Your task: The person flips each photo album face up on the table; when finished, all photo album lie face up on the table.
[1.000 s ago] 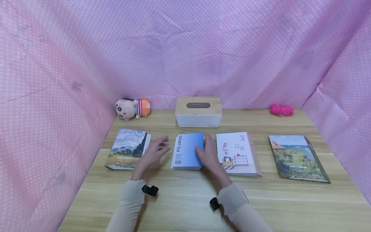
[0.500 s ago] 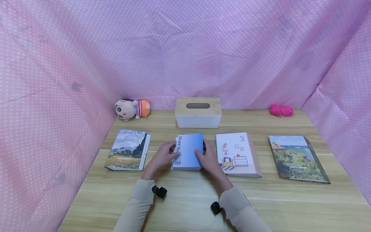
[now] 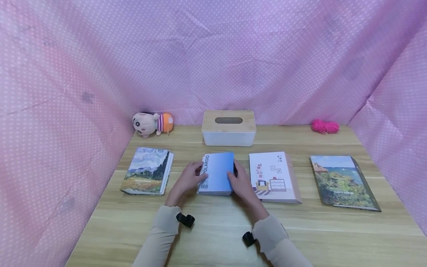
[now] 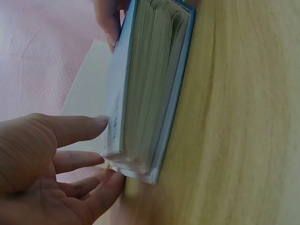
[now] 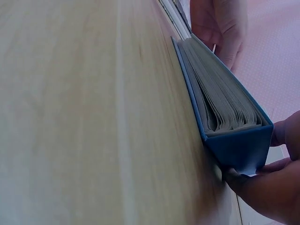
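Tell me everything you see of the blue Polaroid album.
The blue album is thick and closed, its stiff-looking cover shading to paler blue, with dark POLAROID lettering and a barcode along the left edge. Pale pages show between the covers; the blue spine faces right. It lies face-up on the table, between the landscape album and the white album; slight lifting can't be ruled out. The left hand grips its left edge, the right hand its spine side.

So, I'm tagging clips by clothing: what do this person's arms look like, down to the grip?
On the left, a pale-beige fabric sleeve ends at the wrist beside a small black camera. On the right are a matching pale-beige sleeve and similar black camera. The bare left grip and bare right grip wear no gloves; no cables show.
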Tool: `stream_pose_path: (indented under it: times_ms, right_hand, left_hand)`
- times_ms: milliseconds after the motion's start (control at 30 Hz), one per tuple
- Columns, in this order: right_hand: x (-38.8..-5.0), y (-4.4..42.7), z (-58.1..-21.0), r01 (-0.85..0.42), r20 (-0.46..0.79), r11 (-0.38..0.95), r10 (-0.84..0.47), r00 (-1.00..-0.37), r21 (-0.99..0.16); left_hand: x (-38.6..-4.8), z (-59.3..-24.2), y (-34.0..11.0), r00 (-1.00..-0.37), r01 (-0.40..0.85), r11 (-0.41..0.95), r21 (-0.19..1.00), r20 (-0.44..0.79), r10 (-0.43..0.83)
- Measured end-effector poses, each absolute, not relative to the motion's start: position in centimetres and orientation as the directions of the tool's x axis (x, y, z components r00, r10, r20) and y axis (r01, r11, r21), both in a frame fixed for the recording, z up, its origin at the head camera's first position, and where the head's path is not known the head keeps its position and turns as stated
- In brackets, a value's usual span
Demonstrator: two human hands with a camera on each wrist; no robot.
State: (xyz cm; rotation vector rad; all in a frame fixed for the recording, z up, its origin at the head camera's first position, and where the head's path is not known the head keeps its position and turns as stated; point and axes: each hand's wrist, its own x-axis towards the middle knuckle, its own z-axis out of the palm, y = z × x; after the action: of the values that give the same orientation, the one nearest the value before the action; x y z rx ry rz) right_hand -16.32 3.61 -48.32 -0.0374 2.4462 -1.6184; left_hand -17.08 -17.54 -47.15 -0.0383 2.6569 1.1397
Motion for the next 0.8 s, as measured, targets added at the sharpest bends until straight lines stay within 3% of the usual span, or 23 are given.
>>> stream_pose_path:
  times_ms: [400,800]
  right_hand:
    - [-16.2,4.2,-46.8,0.11,-0.178,0.367,-0.157,-0.971,-0.924]
    - [-16.4,4.8,-44.5,0.126,-0.171,0.301,-0.126,-0.977,-0.945]
  left_hand:
    - [-17.0,-47.2,-17.3,-0.962,-0.138,0.572,0.808,-0.248,0.118]
    - [-17.8,-47.4,-16.3,-0.949,-0.128,0.538,0.833,-0.26,0.177]
